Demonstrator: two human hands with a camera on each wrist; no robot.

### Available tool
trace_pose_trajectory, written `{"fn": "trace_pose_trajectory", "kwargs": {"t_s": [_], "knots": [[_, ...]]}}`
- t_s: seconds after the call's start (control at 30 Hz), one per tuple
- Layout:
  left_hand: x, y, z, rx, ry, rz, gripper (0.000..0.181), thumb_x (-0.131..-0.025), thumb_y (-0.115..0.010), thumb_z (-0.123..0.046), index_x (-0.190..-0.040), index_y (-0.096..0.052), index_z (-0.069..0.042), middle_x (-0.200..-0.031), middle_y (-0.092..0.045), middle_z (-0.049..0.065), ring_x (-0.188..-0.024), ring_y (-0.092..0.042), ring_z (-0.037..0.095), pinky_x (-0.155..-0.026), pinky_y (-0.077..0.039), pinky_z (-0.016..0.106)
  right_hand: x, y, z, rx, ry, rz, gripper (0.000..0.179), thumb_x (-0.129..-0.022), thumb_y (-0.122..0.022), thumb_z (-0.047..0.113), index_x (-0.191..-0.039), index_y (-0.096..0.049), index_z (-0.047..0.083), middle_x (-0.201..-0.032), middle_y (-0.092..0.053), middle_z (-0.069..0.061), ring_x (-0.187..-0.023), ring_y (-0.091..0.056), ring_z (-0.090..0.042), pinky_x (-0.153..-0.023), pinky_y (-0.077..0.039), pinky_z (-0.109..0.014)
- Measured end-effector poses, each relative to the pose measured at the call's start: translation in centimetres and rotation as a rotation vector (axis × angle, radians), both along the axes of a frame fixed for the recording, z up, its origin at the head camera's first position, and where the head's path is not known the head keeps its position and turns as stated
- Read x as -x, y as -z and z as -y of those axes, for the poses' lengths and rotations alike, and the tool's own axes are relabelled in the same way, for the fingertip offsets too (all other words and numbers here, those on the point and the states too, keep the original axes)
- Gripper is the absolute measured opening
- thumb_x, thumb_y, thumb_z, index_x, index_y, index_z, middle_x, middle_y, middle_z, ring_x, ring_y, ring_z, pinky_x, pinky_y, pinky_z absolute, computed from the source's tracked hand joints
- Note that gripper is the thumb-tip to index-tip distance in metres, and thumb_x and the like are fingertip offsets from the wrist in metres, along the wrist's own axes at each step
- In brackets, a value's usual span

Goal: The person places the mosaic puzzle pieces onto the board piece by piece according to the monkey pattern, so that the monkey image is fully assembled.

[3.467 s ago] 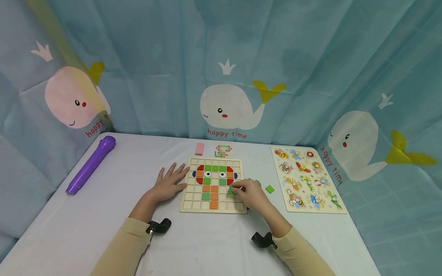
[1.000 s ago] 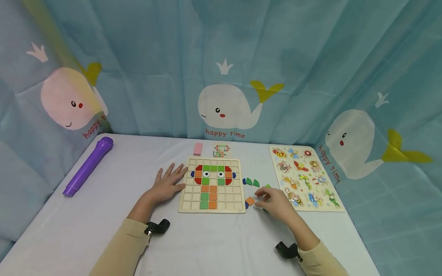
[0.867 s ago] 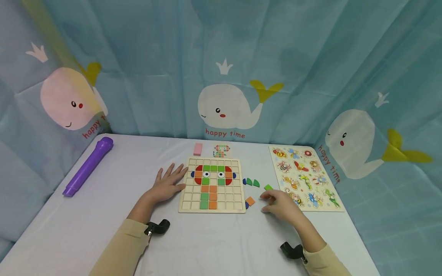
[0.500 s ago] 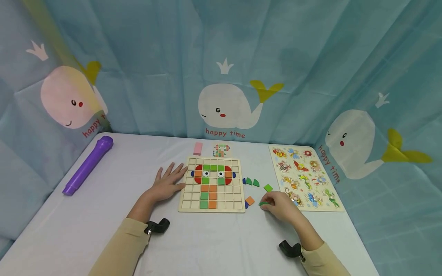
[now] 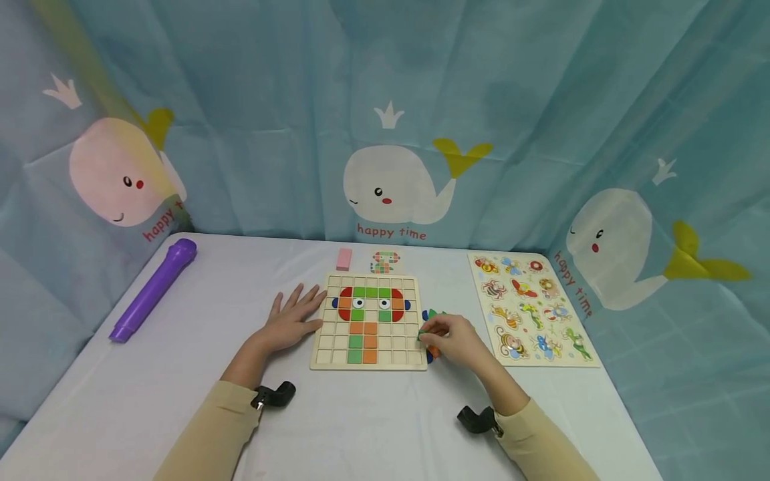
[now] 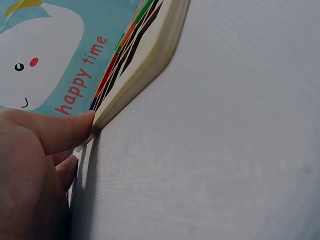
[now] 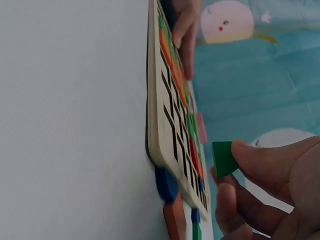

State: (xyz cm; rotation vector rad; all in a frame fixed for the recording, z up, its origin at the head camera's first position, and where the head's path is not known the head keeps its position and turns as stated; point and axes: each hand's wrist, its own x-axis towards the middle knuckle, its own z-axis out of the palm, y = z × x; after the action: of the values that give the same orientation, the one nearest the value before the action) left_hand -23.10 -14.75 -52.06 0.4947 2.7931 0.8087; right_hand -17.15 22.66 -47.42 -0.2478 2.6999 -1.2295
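A wooden grid board [image 5: 392, 343] lies on the table, with red, green, orange, blue and eye tiles set in part of its cells. My left hand [image 5: 291, 326] rests flat with spread fingers at the board's left edge, the thumb [image 6: 75, 131] touching its side. My right hand [image 5: 454, 339] pinches a small green tile [image 7: 224, 159] between thumb and fingers, just over the board's right edge. Below that hand lie an orange tile [image 7: 174, 220] and a blue rounded tile [image 7: 165, 185]. Other green pieces [image 5: 433, 313] are partly hidden behind the fingers.
Behind the board are a pattern card [image 5: 385, 262] and a pink block [image 5: 344, 259]. An insect picture board [image 5: 537, 310] lies to the right. At the far left is a purple microphone-shaped object [image 5: 153, 290]. A whale-print curtain [image 5: 271, 180] surrounds the table.
Since half a second ago, my right hand has carried the green tile left from the table to the board's right edge. Earlier, another green tile went into the bottom row. My left hand stays put.
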Motion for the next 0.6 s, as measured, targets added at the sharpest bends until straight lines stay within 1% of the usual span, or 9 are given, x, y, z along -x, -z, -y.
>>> {"fn": "trace_pose_trajectory", "kwargs": {"t_s": [0.1,0.17,0.43,0.6], "knots": [[-0.1,-0.2,-0.1,-0.013,0.004,0.005,0.069,-0.1,-0.058,-0.035,-0.161,-0.029,-0.018,-0.17,-0.017,0.01,-0.157,0.003,0.039,-0.12,0.014,0.065,0.5,0.1,1.2,-0.002,-0.026,-0.011,0.005,-0.09,-0.077,0.021,-0.093,-0.075,0.018,-0.082,-0.068,0.005,-0.07,-0.059,-0.015,-0.057,-0.049,-0.026],[-0.2,-0.3,-0.1,-0.011,0.007,0.002,0.069,-0.1,-0.058,-0.035,-0.16,-0.029,-0.018,-0.17,-0.017,0.01,-0.157,0.003,0.039,-0.12,0.014,0.065,0.9,0.2,2.0,-0.001,-0.035,-0.013,0.005,-0.09,-0.078,0.022,-0.091,-0.075,0.018,-0.08,-0.068,0.005,-0.07,-0.058,-0.014,-0.057,-0.049,-0.026],[-0.2,-0.3,0.0,-0.013,0.002,0.011,0.069,-0.101,-0.057,-0.035,-0.161,-0.029,-0.018,-0.17,-0.017,0.01,-0.157,0.003,0.039,-0.12,0.014,0.065,2.1,0.6,4.9,-0.017,-0.036,0.008,0.011,-0.087,-0.081,0.024,-0.083,-0.074,0.017,-0.074,-0.066,0.005,-0.066,-0.059,-0.012,-0.06,-0.051,-0.028],[-0.1,-0.1,0.1,-0.016,0.004,0.011,0.069,-0.101,-0.057,-0.036,-0.161,-0.029,-0.019,-0.17,-0.017,0.009,-0.157,0.004,0.038,-0.12,0.015,0.065,2.2,0.9,6.3,-0.092,-0.076,-0.024,0.011,-0.087,-0.081,0.025,-0.081,-0.074,0.018,-0.072,-0.065,0.008,-0.065,-0.059,-0.01,-0.058,-0.05,-0.026]]}}
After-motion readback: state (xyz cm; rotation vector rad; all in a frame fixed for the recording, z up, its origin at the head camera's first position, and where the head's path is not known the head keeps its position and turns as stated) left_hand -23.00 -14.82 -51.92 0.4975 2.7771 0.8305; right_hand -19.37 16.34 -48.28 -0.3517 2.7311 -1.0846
